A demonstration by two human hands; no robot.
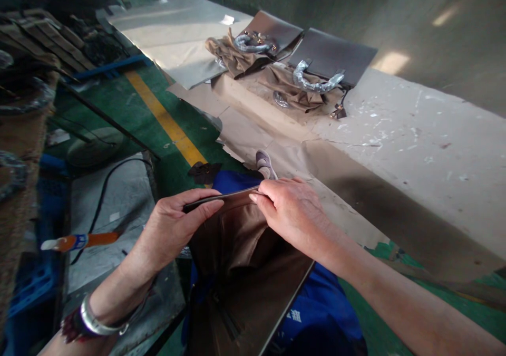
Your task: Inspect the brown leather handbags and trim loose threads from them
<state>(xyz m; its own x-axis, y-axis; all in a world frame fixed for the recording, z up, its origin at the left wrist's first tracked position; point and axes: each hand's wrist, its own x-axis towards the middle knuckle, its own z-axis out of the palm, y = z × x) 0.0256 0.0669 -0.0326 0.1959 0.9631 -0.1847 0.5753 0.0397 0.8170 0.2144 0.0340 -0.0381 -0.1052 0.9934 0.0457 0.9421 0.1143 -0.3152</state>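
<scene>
Pinches upper edge (237,194) of brown leather-like piece (241,240), lower centre of frame, with left hand (172,223) and right hand (294,211). Seems light, supple, perhaps slippery; best held by stiffer-looking edge.

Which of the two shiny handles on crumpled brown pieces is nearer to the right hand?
The rightmost handle; the other handle lies farther from the right hand, nearer the white scrap.

Silver bangle (89,319), dark-red bracelet (71,330), white-lettered blue clothing (328,306)
</scene>
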